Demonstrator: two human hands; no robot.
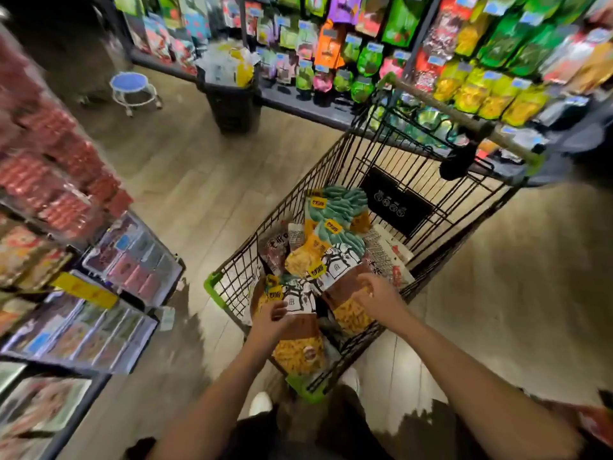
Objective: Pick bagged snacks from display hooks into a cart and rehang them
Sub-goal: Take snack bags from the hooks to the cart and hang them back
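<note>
**Both hands at bags in cart**

Left hand (270, 322) grips the near brown-and-yellow snack bag (300, 346) at its top edge. Right hand (378, 298) hovers, fingers loosely curled, over a second bag (348, 313); contact unclear. Both bags lie in the wire cart (232, 277) with other snack bags.
</note>
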